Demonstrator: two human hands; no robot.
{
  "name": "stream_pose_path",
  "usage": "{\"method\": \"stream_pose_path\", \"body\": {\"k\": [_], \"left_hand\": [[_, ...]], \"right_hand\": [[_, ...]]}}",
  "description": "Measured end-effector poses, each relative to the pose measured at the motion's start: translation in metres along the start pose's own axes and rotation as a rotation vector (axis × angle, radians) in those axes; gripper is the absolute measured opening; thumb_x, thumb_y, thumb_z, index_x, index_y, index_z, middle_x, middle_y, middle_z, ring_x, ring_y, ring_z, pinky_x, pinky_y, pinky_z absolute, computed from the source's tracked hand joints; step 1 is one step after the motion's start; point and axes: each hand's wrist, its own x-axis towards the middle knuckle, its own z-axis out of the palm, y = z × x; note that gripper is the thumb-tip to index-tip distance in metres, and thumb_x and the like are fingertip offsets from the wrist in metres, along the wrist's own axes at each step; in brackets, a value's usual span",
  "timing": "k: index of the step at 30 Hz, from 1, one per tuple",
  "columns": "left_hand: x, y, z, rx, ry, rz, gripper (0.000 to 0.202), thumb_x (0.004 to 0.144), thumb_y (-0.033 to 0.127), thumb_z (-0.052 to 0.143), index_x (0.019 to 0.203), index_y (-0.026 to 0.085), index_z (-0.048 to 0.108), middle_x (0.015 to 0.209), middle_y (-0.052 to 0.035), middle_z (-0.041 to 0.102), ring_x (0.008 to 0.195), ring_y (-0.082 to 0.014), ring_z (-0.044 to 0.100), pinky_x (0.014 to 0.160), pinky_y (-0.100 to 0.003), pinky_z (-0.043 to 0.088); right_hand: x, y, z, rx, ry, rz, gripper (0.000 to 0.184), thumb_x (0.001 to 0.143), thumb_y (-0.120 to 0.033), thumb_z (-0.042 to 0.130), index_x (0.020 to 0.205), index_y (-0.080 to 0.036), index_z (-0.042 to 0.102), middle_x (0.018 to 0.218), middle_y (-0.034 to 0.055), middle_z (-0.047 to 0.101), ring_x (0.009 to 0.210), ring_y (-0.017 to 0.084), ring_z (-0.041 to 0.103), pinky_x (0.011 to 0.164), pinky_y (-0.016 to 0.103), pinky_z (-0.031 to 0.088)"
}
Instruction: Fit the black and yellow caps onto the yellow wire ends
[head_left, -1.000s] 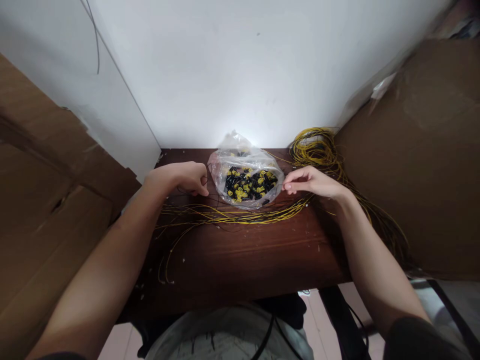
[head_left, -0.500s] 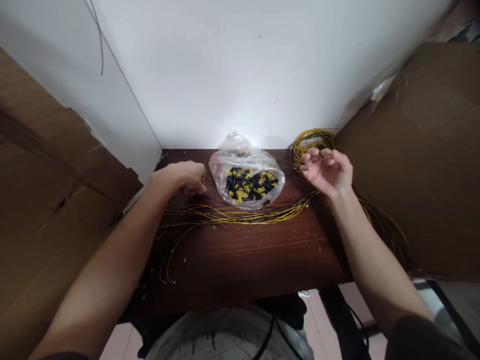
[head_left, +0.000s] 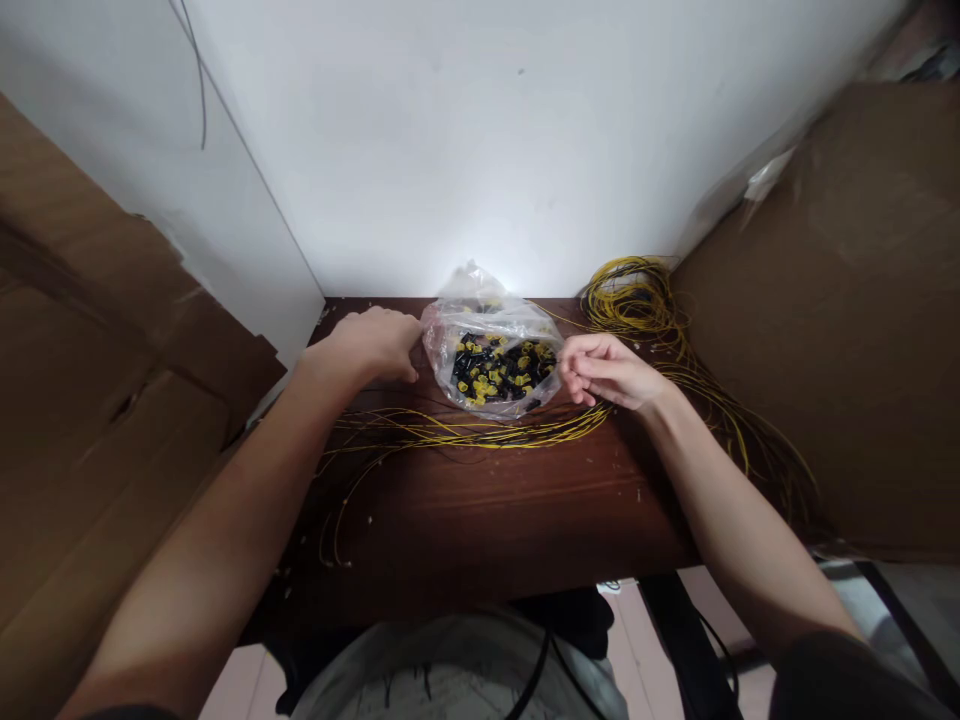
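A clear plastic bag (head_left: 439, 345) stands on the table, its mouth facing me, holding many small black and yellow plastic connectors (head_left: 491, 375). To its left is my left hand (head_left: 379, 340), back upward, with thumb and index finger apart beside the bag's edge; the other fingers are hidden under it. My right hand (head_left: 611, 370) is at the bag's right edge. Its thumb and fingers are pinched together, seemingly on a thin dark wire that is barely visible. A bundle of yellow and black wires (head_left: 510, 437) runs across the table in front of the bag.
A coil of yellow and black wire (head_left: 630, 295) lies at the back right, with more strands trailing off the right side. Cardboard sheets (head_left: 810, 330) stand on both sides. A white wall (head_left: 480, 150) closes the back of the brown table (head_left: 510, 520).
My right hand has moved left and down from near the coil to the bag's right edge, its fingers closing. My left hand has shifted slightly toward the bag, its thumb and index finger parting.
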Motion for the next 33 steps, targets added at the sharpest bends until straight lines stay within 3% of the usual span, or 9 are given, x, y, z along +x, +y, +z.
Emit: {"method": "stream_pose_path", "body": {"k": [1,3,6,10,15,19,23,33], "left_hand": [[-0.002,0.002,-0.001,0.076,0.046,-0.054,0.050,0.060,0.029,0.068,0.108,0.014,0.062,0.101,-0.0147,0.062,0.093,-0.0307,0.052,0.079,-0.036,0.038],[-0.005,0.007,-0.003,0.121,0.105,-0.020,0.055,0.064,0.027,0.064,0.118,0.017,0.056,0.108,-0.0136,0.060,0.102,-0.0311,0.048,0.087,-0.036,0.035],[-0.009,0.015,-0.003,0.078,0.141,0.156,0.063,0.066,0.027,0.062,0.127,0.020,0.049,0.122,-0.0119,0.052,0.116,-0.0314,0.039,0.097,-0.036,0.028],[-0.009,0.028,0.002,-0.049,0.094,0.377,0.076,0.062,0.035,0.066,0.133,0.018,0.042,0.132,-0.0118,0.045,0.124,-0.0308,0.032,0.101,-0.036,0.024],[0.006,0.045,0.018,-0.283,0.162,0.428,0.048,0.077,0.039,0.054,0.116,0.012,0.057,0.103,-0.0113,0.064,0.094,-0.0217,0.056,0.082,-0.030,0.038],[0.017,0.052,0.029,-0.358,0.181,0.481,0.028,0.078,0.028,0.051,0.096,0.012,0.066,0.084,-0.0074,0.068,0.073,-0.0155,0.058,0.067,-0.027,0.040],[0.018,0.055,0.029,-0.403,0.269,0.548,0.022,0.077,0.023,0.054,0.091,0.012,0.067,0.080,-0.0063,0.067,0.068,-0.0127,0.057,0.062,-0.025,0.040],[0.015,0.060,0.028,-0.408,0.367,0.484,0.024,0.080,0.032,0.055,0.083,0.015,0.071,0.071,-0.0048,0.067,0.063,-0.0122,0.055,0.060,-0.026,0.036]], "right_hand": [[0.000,0.000,0.001,-0.030,-0.016,0.010,0.020,0.072,-0.032,0.070,0.082,-0.016,0.063,0.064,0.0005,0.063,0.051,0.009,0.058,0.037,0.018,0.038],[0.001,-0.001,0.003,-0.076,-0.039,0.021,0.020,0.074,-0.029,0.068,0.088,-0.016,0.064,0.070,0.0022,0.066,0.054,0.009,0.060,0.037,0.016,0.038],[0.002,-0.002,0.006,-0.110,-0.051,0.042,0.024,0.076,-0.027,0.066,0.097,-0.017,0.061,0.076,0.0036,0.069,0.054,0.009,0.061,0.036,0.015,0.036],[0.005,-0.001,0.011,-0.162,0.004,0.068,0.028,0.076,-0.029,0.066,0.101,-0.018,0.059,0.078,0.0042,0.071,0.049,0.009,0.059,0.035,0.016,0.033],[0.008,0.002,0.018,-0.208,0.060,0.060,0.023,0.074,-0.032,0.067,0.089,-0.014,0.063,0.080,0.0069,0.071,0.046,0.009,0.059,0.034,0.018,0.030],[0.010,0.003,0.023,-0.213,0.097,0.031,0.022,0.075,-0.031,0.067,0.088,-0.014,0.064,0.078,0.0068,0.071,0.044,0.008,0.058,0.034,0.018,0.027],[0.011,0.004,0.025,-0.191,0.138,0.021,0.023,0.074,-0.033,0.067,0.085,-0.014,0.064,0.075,0.0063,0.071,0.043,0.008,0.057,0.032,0.018,0.024],[0.012,0.003,0.030,-0.207,0.189,0.000,0.024,0.073,-0.036,0.067,0.081,-0.014,0.062,0.072,0.0063,0.070,0.043,0.008,0.057,0.032,0.018,0.023]]}}
